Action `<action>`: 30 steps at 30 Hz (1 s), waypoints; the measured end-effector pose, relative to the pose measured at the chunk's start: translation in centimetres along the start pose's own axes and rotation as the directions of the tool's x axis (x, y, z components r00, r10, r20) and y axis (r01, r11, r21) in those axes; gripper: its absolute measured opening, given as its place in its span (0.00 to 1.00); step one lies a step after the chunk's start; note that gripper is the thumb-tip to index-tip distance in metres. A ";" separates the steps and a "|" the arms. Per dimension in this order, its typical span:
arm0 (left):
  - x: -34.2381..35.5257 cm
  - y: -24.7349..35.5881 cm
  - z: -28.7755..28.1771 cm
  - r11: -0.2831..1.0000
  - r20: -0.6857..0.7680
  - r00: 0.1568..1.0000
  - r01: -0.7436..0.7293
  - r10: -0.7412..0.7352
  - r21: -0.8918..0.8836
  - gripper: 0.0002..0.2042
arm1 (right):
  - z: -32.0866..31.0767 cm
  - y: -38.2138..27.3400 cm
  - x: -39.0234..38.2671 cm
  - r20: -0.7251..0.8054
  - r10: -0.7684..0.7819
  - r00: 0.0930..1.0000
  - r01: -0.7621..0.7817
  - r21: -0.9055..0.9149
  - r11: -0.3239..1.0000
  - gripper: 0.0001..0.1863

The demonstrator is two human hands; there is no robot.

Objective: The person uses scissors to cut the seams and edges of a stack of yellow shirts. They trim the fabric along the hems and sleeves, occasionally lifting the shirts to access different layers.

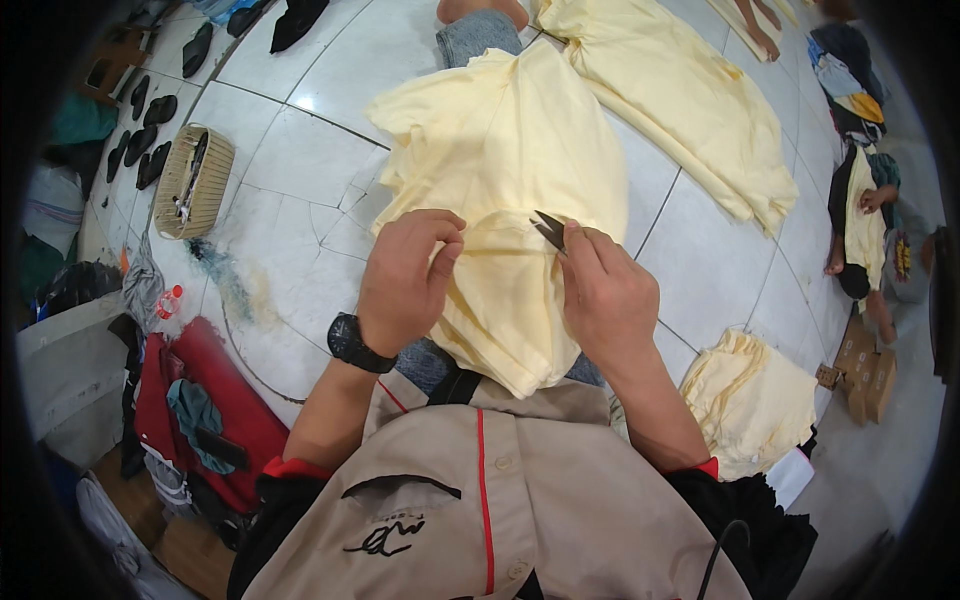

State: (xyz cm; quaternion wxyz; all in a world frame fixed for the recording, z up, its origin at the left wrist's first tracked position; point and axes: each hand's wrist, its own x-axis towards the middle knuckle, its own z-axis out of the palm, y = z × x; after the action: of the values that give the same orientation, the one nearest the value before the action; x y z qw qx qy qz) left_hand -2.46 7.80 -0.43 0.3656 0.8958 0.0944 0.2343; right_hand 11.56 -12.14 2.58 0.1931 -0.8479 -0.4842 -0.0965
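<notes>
A pale yellow cloth garment [510, 150] lies spread across my lap, its lower end bunched near my shirt. My right hand [610, 290] grips small dark thread snips [548, 230], their pointed blades angled up and left over a seam-like ridge in the cloth. To the left, my left hand [412, 268] rests over the garment with curled fingers, thumb close to the forefinger. Whatever is between those fingertips, a fold or a thread, is too small to tell. A dark watch [358, 342] is on my left wrist.
Another yellow garment [690, 100] stretches over the tiled floor at upper right. A folded yellow stack [750, 400] sits at my right. Leftward are a wicker basket [220, 185], several dark sandals, a bottle [168, 302] and red fabric [215, 400]. Other people sit at the far right.
</notes>
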 end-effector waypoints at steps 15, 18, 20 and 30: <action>3.1 1.9 5.0 0.999 -0.068 0.997 -0.033 0.032 -0.014 0.05 | 0.9 -0.1 -0.6 -0.056 -0.016 0.998 0.013 -0.062 0.998 0.17; 2.9 2.3 4.2 0.998 -0.107 0.993 -0.050 0.048 -0.022 0.05 | 1.1 0.0 -0.7 -0.081 -0.037 0.996 0.031 -0.068 0.997 0.17; 1.9 2.0 3.1 0.998 -0.148 0.989 0.002 -0.011 -0.061 0.05 | 0.9 0.1 -0.8 -0.072 0.003 0.997 -0.005 -0.020 1.000 0.17; -6.2 -4.5 -5.5 0.899 -0.017 0.943 0.321 -0.331 0.299 0.08 | -0.6 0.6 0.4 0.172 0.459 0.872 -0.383 0.824 0.419 0.18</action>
State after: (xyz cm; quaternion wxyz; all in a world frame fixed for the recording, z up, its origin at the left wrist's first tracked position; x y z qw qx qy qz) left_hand -10.55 12.31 -2.33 0.2620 0.9159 0.2710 0.1377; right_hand 12.31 -12.33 3.11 0.6108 -0.7384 -0.2336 0.1647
